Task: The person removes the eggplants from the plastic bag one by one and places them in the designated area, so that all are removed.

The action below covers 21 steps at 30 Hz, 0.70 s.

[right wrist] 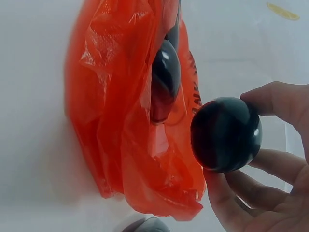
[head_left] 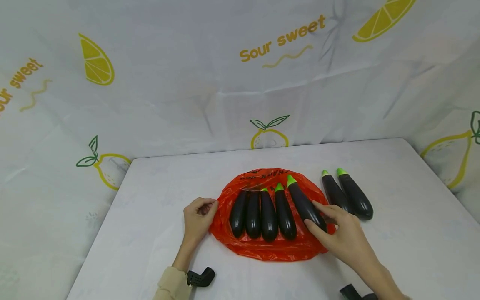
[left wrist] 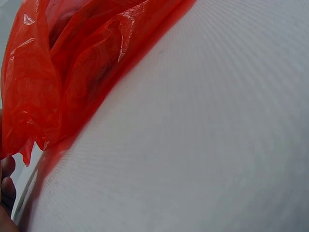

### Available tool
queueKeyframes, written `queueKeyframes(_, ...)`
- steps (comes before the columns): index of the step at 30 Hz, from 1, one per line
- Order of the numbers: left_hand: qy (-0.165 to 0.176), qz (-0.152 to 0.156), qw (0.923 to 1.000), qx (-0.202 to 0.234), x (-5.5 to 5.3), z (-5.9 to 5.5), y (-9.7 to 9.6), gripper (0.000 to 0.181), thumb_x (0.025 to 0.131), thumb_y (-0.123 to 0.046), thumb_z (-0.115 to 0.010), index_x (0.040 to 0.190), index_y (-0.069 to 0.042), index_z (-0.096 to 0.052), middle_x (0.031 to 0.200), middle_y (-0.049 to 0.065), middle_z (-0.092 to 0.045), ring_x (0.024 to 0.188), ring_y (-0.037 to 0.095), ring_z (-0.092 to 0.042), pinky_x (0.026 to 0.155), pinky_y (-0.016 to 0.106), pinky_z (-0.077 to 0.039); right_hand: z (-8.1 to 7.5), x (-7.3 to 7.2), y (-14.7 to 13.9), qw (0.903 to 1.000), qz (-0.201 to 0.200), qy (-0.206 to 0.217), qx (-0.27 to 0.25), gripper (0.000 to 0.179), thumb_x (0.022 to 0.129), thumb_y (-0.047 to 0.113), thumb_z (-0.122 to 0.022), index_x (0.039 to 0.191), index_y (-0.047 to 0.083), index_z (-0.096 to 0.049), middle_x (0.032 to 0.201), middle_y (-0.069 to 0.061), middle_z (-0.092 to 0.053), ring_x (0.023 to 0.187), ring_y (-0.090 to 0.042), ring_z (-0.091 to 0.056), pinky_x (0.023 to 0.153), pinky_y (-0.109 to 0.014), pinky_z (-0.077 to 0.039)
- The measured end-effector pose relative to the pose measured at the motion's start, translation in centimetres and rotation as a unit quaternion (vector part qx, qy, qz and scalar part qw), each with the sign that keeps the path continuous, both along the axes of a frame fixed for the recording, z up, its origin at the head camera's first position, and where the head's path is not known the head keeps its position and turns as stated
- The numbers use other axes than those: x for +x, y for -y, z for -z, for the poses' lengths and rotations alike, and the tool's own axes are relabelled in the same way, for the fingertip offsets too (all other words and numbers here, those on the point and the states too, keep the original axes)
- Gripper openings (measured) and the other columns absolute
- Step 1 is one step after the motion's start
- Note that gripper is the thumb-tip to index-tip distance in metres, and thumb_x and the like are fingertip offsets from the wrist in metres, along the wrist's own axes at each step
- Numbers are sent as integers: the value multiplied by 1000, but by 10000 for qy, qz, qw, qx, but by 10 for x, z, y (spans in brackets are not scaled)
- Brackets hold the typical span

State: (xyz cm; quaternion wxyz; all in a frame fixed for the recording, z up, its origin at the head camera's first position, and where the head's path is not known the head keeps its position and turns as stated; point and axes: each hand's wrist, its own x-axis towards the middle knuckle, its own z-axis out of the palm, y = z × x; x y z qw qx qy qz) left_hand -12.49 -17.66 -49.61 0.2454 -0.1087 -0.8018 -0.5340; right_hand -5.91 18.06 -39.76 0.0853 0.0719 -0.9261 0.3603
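A red plastic bag (head_left: 262, 252) lies spread on the table, its rim standing up around several dark eggplants (head_left: 269, 216) set side by side. At the bag's left rim, my left hand (head_left: 198, 218) pinches the plastic between thumb and fingers. My right hand (head_left: 343, 233) grips the thick end of another eggplant (head_left: 303, 202), whose green cap points away over the bag's right part. In the right wrist view this eggplant (right wrist: 226, 134) is seen end-on between thumb and fingers. The left wrist view shows the raised side of the bag (left wrist: 91, 72), with fingertips at its edge.
Two more eggplants (head_left: 356, 196) lie together on the white table (head_left: 157, 187), right of the bag. A white sheet (head_left: 168, 83) printed with lemons hangs behind the table. Black wrist straps (head_left: 201, 277) are on both forearms.
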Motion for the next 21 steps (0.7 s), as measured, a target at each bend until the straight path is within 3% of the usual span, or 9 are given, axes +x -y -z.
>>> queueKeyframes(7,-69,-36,9999,-67,-1,2,1,8,88,-3,-77,88,-10,-79,71,5,-67,66,5,-53,60,16,-46,-1,-3,-7,9996,142,-252,13,51,80,15,-86,124,-3,-70,106,-20,-74,85,-25,-69,67,-30,-60)
queueKeyframes(14,-141,-44,9998,-125,-1,2,0,7,88,-2,-76,89,-9,-79,72,6,-67,67,6,-53,61,17,-46,-3,-7,-21,9978,354,-567,-37,52,79,11,-86,126,-3,-69,105,-24,-73,80,-30,-71,65,-14,-53)
queueKeyframes(21,-25,0,10000,-28,0,2,1,6,89,-4,-76,90,-8,-79,72,6,-67,67,5,-53,61,15,-46,-3,-12,-40,9968,520,-591,-95,50,82,10,-83,127,-7,-67,108,-31,-70,80,-39,-70,59,-9,-47)
